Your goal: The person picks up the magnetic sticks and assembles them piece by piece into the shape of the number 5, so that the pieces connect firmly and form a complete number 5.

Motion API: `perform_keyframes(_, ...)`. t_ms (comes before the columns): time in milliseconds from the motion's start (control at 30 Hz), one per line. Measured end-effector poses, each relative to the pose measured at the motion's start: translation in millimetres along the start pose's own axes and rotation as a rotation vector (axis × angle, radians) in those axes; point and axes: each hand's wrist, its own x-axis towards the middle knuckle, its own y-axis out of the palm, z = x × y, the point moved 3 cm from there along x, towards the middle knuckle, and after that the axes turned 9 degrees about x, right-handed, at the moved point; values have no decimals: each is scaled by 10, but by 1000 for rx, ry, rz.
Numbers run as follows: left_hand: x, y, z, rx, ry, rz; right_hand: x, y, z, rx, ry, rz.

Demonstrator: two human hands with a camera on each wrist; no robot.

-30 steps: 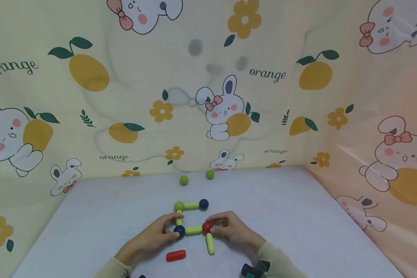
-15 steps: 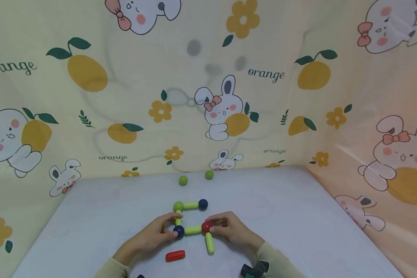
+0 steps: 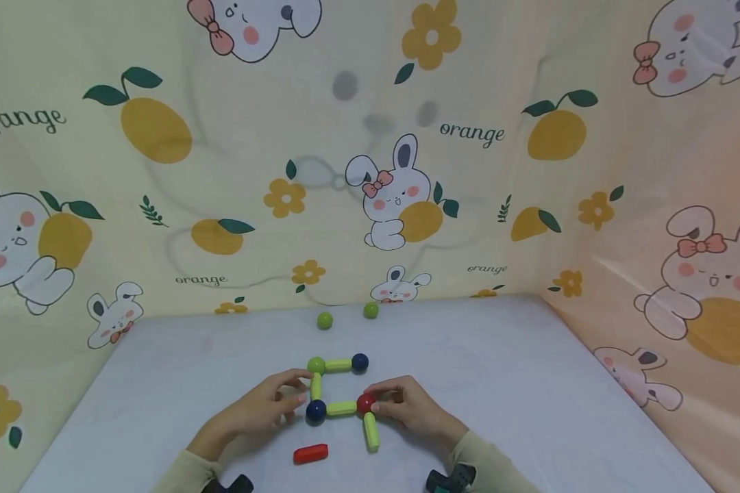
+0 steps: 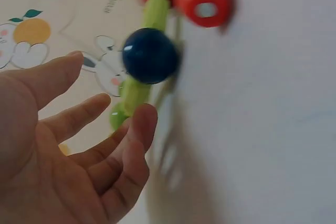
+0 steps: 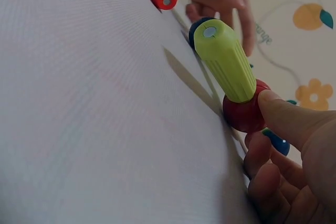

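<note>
At the near edge, your left sleeve (image 3: 185,474) and right sleeve (image 3: 495,467) are reaching in over the white table (image 3: 499,376). Between them, the red rod (image 3: 311,454) is lying on its own. To its right, the near rod (image 3: 371,433), lime-coloured, is pointing toward you; its far end is joining the red ball (image 3: 366,403). Your right hand (image 3: 416,411) is pinching that ball between thumb and fingers. From the red ball, the cross rod (image 3: 342,409) is running left to the near navy ball (image 3: 316,411). Your left hand (image 3: 255,407) is hovering just left of this ball, fingers relaxed and spread, gripping nothing; whether a fingertip is touching the side rod (image 3: 316,387) cannot be determined. The side rod is leading away from you to the joined green ball (image 3: 316,365). From there, the far rod (image 3: 338,365) is extending right to the far navy ball (image 3: 360,363). Farther back, the left loose ball (image 3: 325,320) and right loose ball (image 3: 371,310), both green, are sitting apart. The backdrop (image 3: 222,171), printed with rabbits, fruit and flowers, is hanging behind.
</note>
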Motion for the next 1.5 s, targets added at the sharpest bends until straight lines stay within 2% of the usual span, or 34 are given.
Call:
perform_keyframes(133,12,-145,-70,3,31,-50,12,-3,-2,3,2,-2)
perform_keyframes(233,74,-215,-109,27,41,-97,16,-10,-7,2,4,-3)
perform_keyframes(567,388,-280,-69,43,-63,-261,4,-6,1,40,-26,11)
perform_keyframes(833,539,-357,-9,63,-85,-293,13,5,10,32,-19,18)
perform_keyframes(1100,752,-380,-5,74,-91,-331,2,-14,-15,33,-12,6)
perform_keyframes(1267,874,-358,-10,66,-99,-328,11,-24,-26,41,-24,7)
perform_keyframes(1500,1052,-380,18,42,-142,-332,15,-28,-31,34,-37,12)
